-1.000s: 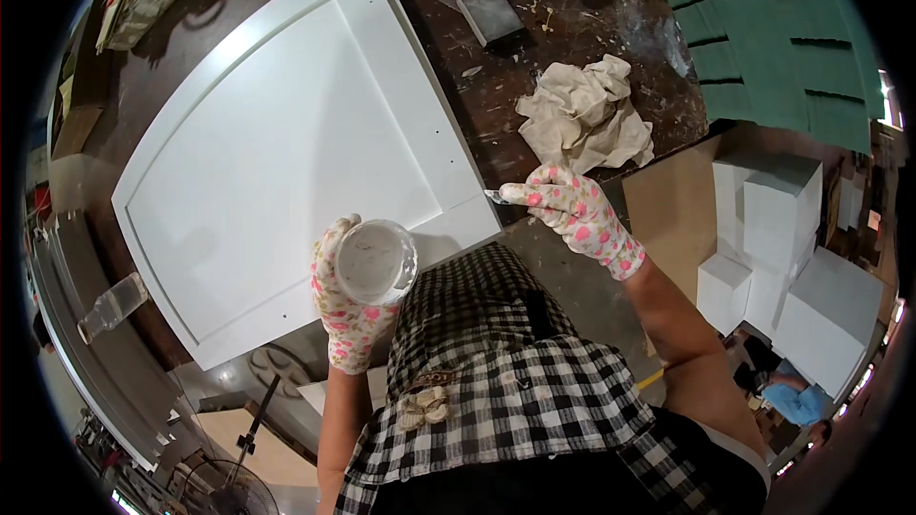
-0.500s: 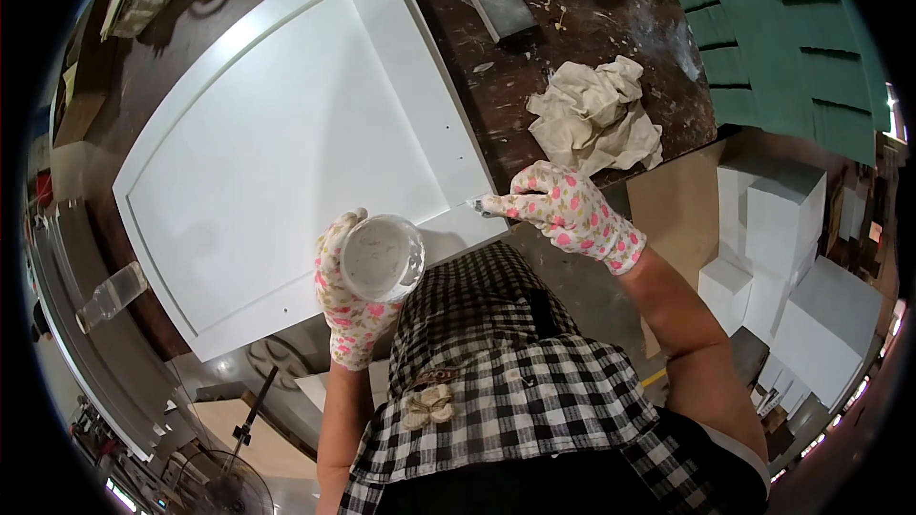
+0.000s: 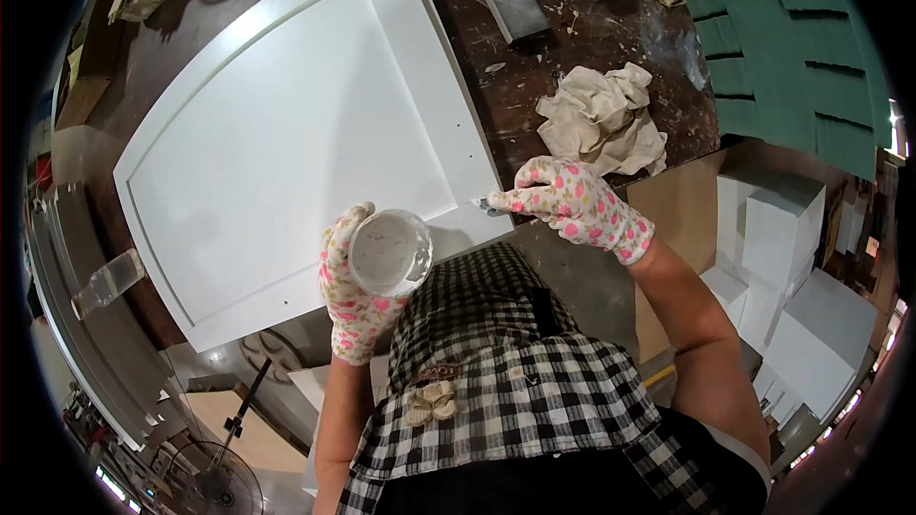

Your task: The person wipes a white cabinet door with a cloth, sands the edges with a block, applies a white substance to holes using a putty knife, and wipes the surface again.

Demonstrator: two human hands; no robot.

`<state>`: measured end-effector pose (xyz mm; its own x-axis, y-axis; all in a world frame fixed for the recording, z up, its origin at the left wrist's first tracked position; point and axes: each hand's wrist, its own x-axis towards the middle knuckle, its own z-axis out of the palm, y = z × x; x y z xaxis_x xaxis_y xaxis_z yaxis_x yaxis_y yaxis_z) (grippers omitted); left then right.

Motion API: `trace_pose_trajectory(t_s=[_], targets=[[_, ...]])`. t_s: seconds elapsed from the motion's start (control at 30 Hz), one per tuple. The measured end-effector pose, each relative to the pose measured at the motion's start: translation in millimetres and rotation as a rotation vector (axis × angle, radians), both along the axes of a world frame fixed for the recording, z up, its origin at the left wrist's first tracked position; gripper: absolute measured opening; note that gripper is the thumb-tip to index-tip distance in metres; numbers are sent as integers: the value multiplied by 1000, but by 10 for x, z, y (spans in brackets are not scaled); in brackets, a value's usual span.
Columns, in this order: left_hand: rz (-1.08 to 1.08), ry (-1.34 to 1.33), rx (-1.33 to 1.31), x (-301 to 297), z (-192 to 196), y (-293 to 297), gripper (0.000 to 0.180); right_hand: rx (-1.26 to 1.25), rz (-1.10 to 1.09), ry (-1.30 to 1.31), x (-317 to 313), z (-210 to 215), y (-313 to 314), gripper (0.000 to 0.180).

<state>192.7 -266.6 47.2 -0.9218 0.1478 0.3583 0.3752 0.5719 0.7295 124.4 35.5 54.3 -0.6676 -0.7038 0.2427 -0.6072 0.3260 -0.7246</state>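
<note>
A white panel door (image 3: 277, 143) with an arched edge and a raised frame lies on the dark brown table. My left hand (image 3: 347, 310), in a floral glove, is wrapped round a clear tub (image 3: 389, 256) with white paste smeared inside. It holds the tub above the panel's near edge. My right hand (image 3: 582, 208), gloved alike, pinches a small putty knife (image 3: 483, 204). Only the short grey tip shows, with some white on it; the fingers hide the rest. That tip is at the panel's near right corner. Several small dark holes dot the panel's frame.
A crumpled beige cloth (image 3: 603, 119) and a grey sanding block (image 3: 516, 11) lie on the table beyond my right hand. White boxes (image 3: 778, 229) stand on the right. At left lies a clear bottle (image 3: 110, 282); a fan (image 3: 215, 482) stands lower left.
The whole view has shifted slightly. My left hand and the tub sit a little farther right and higher. The putty knife remains at the panel's corner, still pinched in my right hand.
</note>
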Motion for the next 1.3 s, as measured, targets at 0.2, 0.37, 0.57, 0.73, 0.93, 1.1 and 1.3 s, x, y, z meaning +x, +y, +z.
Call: trace_pose_trajectory(t_s=[0.2, 0.37, 0.57, 0.73, 0.93, 1.1, 1.3], targets=[[14, 26, -37, -9, 20, 19, 76, 71, 15, 93, -33, 30, -68, 51], [21, 28, -48, 20, 28, 31, 82, 163, 36, 194, -14, 103, -83, 52], [16, 37, 16, 8, -13, 16, 81, 61, 50, 78, -70, 197, -8, 54], [51, 8, -27, 35, 29, 22, 80, 119, 68, 41, -65, 102, -116, 56], [44, 45, -21, 23, 6, 11, 79, -32, 15, -109, -58, 68, -83, 58], [34, -1, 26, 32, 0, 13, 79, 8, 46, -25, -85, 29, -121, 61], [54, 33, -3, 43, 5, 7, 80, 44, 75, -47, -84, 165, -73, 49]])
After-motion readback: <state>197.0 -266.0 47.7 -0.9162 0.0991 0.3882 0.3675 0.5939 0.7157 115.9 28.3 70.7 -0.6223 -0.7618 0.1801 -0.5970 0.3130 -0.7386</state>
